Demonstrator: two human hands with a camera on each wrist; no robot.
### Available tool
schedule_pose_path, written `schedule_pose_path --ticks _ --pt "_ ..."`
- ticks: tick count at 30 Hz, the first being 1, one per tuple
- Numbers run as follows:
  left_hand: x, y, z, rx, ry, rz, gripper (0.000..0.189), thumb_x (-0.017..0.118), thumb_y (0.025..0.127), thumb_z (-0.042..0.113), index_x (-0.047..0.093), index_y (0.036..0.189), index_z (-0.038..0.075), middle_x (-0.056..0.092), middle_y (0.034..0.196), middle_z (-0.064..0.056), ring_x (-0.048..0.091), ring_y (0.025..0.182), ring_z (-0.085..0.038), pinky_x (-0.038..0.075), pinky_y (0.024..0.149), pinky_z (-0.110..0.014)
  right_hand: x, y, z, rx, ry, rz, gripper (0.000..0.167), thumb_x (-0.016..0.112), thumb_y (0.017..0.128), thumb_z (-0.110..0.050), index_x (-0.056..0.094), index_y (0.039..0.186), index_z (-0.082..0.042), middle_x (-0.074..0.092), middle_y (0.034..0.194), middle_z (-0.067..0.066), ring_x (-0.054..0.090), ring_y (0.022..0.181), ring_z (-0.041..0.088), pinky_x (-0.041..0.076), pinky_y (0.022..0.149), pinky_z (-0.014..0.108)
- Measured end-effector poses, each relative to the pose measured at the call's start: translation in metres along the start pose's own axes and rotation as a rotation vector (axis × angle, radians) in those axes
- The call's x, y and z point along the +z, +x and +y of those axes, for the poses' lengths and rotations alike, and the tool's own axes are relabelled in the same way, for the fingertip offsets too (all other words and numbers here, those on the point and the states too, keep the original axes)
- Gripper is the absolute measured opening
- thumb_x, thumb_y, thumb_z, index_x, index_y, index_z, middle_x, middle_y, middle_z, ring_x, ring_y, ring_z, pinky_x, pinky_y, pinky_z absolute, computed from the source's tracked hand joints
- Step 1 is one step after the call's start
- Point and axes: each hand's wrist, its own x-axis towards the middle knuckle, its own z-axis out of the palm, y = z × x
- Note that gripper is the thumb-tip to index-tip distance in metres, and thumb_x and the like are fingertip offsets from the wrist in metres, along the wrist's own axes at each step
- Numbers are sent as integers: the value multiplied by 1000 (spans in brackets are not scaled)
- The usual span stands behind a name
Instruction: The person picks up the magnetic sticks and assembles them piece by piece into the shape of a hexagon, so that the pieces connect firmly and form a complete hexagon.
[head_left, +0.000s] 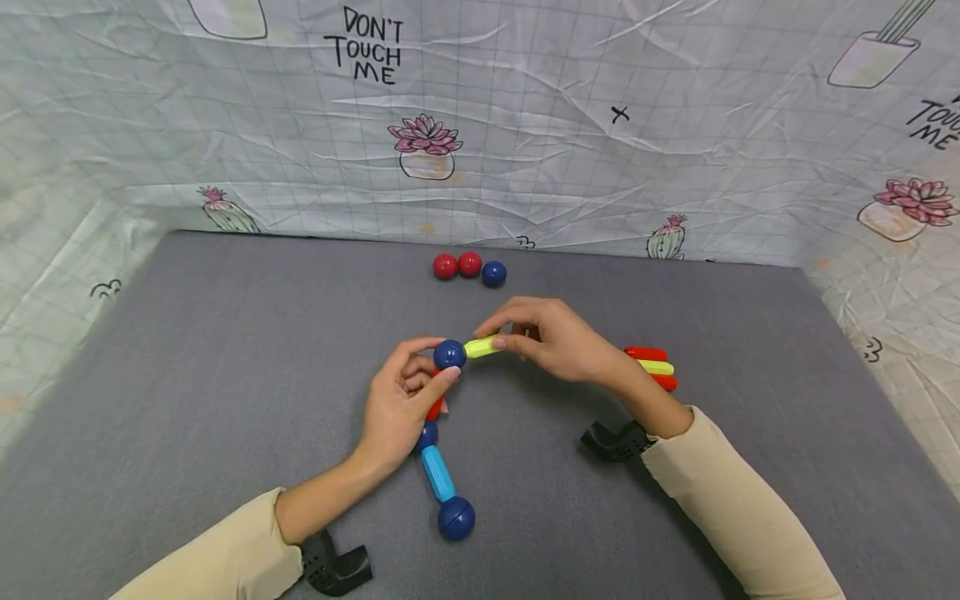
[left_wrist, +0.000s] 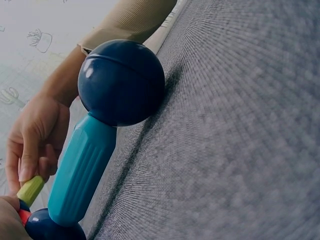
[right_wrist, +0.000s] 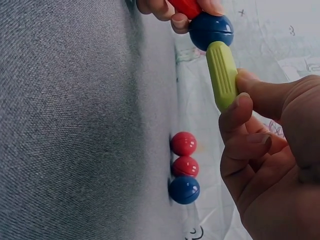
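My left hand [head_left: 400, 406] grips a blue ball [head_left: 450, 354] between thumb and fingers. Below that ball a red rod [head_left: 435, 406], partly covered by the hand, runs down to a second blue ball [head_left: 427, 435]. From there a light blue rod [head_left: 437, 472] leads to a third blue ball [head_left: 456, 518] nearest me. With thumb and fingertips my right hand [head_left: 558, 340] pinches a yellow-green rod [head_left: 482, 347]. In the right wrist view the near end of this ribbed rod [right_wrist: 222, 75] meets the held blue ball [right_wrist: 212, 32].
Two red balls [head_left: 457, 265] and a blue ball [head_left: 493, 274] sit in a row at the back of the grey table [head_left: 300, 317]. Right of my right wrist lie two red rods [head_left: 646, 353] with a yellow-green rod [head_left: 657, 367] between them. A patterned cloth [head_left: 525, 167] hangs behind.
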Motion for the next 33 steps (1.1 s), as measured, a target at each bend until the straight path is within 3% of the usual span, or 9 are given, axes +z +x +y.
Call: schedule_pose_path --ticks 2,9,15,24,33 --pt "0 0 0 1 -4 1 35 63 89 -7 51 122 -8 60 83 -23 53 52 -30 50 50 -32 0 0 1 9 0 1 22 64 93 -11 69 113 -16 62 99 -7 53 66 13 46 58 34" --pt "-6 3 -30 40 -35 0 35 64 92 5 52 124 3 59 85 -25 55 52 -26 48 50 -28 2 -2 6 73 40 7 30 67 91 -16 64 121 -14 62 106 -5 58 79 13 46 61 31" --pt "-6 3 -29 32 -45 5 34 62 93 6 47 124 1 58 90 -22 54 56 -28 47 53 -26 6 1 7 131 76 34 27 66 92 -20 65 119 -18 64 97 -5 59 75 15 45 60 33" --pt "-6 4 -27 -25 -116 57 37 63 93 6 36 118 -2 52 97 -14 55 61 -22 48 56 -24 14 17 8 102 94 13 26 65 93 -17 66 118 -11 64 101 -6 60 75 14 48 61 33" --pt "-7 5 -30 -7 -62 164 33 65 92 9 44 115 -1 51 88 -12 51 59 -19 46 52 -23 23 36 3 63 92 12 23 65 92 -14 68 115 -10 64 103 -3 61 72 17 47 60 31"
